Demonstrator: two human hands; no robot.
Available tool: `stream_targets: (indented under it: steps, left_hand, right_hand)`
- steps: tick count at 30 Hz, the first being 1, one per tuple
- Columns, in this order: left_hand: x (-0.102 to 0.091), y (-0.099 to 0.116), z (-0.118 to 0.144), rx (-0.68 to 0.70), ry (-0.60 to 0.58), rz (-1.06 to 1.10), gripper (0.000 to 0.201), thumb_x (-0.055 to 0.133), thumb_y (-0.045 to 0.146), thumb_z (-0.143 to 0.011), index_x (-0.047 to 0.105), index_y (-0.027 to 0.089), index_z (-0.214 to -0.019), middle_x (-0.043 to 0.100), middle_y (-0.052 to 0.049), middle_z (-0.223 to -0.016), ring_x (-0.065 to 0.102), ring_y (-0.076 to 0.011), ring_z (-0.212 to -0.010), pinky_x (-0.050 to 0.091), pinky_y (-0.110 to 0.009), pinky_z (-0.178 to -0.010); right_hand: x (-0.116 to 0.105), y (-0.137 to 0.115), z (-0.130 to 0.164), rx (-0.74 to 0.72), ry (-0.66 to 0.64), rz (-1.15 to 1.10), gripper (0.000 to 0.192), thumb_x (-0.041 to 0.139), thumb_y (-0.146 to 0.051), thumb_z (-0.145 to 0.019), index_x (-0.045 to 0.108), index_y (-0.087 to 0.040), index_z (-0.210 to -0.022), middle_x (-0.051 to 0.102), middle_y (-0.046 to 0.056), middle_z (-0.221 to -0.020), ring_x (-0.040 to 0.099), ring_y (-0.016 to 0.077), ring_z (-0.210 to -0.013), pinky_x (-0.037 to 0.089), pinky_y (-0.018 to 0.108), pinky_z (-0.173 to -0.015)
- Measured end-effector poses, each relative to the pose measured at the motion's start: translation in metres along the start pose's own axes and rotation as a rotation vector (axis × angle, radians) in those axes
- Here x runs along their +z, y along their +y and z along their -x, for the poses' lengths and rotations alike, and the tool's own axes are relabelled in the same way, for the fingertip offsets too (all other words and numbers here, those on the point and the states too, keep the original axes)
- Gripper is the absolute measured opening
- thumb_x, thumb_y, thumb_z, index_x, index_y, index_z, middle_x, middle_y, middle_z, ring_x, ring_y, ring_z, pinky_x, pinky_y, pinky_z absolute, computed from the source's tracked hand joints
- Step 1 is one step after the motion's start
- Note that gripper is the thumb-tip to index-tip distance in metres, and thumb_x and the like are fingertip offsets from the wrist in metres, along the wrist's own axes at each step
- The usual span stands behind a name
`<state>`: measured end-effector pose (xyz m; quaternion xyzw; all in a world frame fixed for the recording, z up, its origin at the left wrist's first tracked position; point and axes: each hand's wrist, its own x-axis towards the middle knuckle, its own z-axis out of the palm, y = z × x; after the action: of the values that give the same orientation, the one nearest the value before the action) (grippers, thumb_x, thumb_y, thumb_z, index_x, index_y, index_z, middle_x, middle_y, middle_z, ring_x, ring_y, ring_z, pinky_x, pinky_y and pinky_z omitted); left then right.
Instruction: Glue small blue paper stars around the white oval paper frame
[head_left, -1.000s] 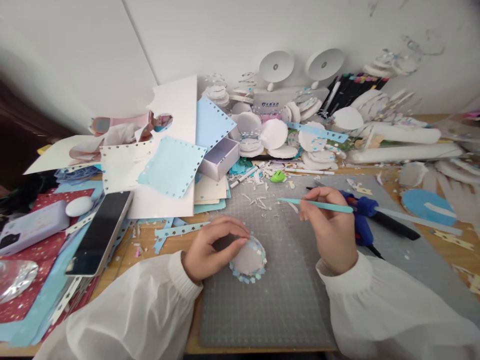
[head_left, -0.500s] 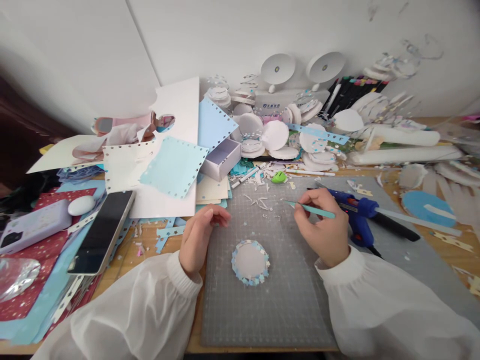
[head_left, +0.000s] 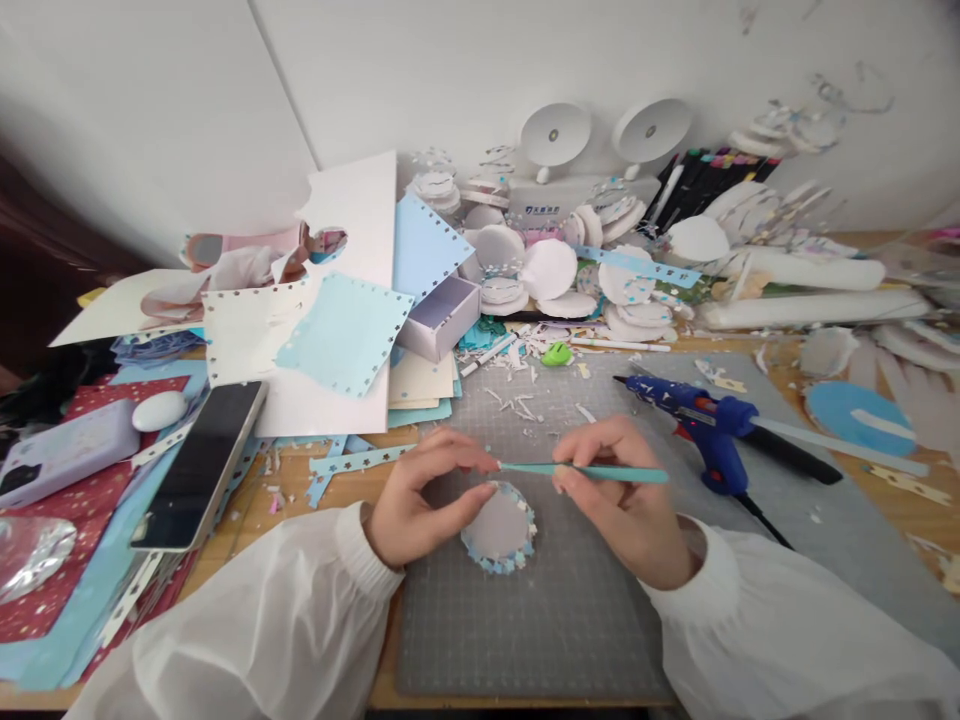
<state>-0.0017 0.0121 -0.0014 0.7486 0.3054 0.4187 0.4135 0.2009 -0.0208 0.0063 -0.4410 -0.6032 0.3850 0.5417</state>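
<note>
My right hand [head_left: 626, 490] is closed around teal tweezers [head_left: 615, 473], which lie level and point left. Their tip reaches the index fingertip of my left hand [head_left: 431, 490]; whether a small piece is pinched there is too small to tell. My left hand is open, with thumb and fingers apart. Its thumb lies over the upper left edge of a round white disc [head_left: 496, 525], and I cannot tell if it touches. Small blue and white paper flowers ring the disc's rim. The disc lies flat on a grey cutting mat [head_left: 525, 640].
A blue glue gun [head_left: 694, 415] lies right of my right hand, its cord trailing down. Paper scraps [head_left: 517, 405] and a green punch [head_left: 557, 354] are beyond my hands. A phone [head_left: 202, 465] and punched paper sheets [head_left: 345, 335] are at left. White discs [head_left: 551, 270] crowd the back.
My right hand has brought the tweezers down and left, above the disc. My left hand has moved right, its thumb now over the disc's edge and its fingers at the tweezers' tip.
</note>
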Motion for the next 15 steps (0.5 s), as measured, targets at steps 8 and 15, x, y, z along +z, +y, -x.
stream_targets:
  steps: [8, 15]
  left_hand:
    - [0.001, -0.003, 0.001, -0.016, -0.015, 0.031, 0.005, 0.064, 0.016, -0.079, 0.067, 0.014, -0.081, 0.064, -0.008, -0.075, 0.059, -0.0166, -0.073, 0.047, -0.03, -0.067]
    - [0.001, -0.003, 0.001, -0.052, -0.007, 0.088, 0.005, 0.063, 0.016, -0.081, 0.066, 0.013, -0.079, 0.063, -0.008, -0.074, 0.057, -0.0157, -0.071, 0.046, -0.029, -0.066]
  right_hand:
    - [0.004, 0.003, 0.002, 0.057, -0.067, -0.098, 0.014, 0.054, -0.012, -0.082, 0.046, -0.023, -0.079, 0.054, -0.002, -0.075, 0.052, 0.0112, -0.062, 0.04, 0.025, -0.056]
    - [0.004, 0.015, 0.003, 0.15, -0.059, -0.362, 0.013, 0.056, -0.016, -0.084, 0.046, -0.024, -0.084, 0.052, -0.003, -0.076, 0.048, 0.0096, -0.06, 0.04, 0.026, -0.056]
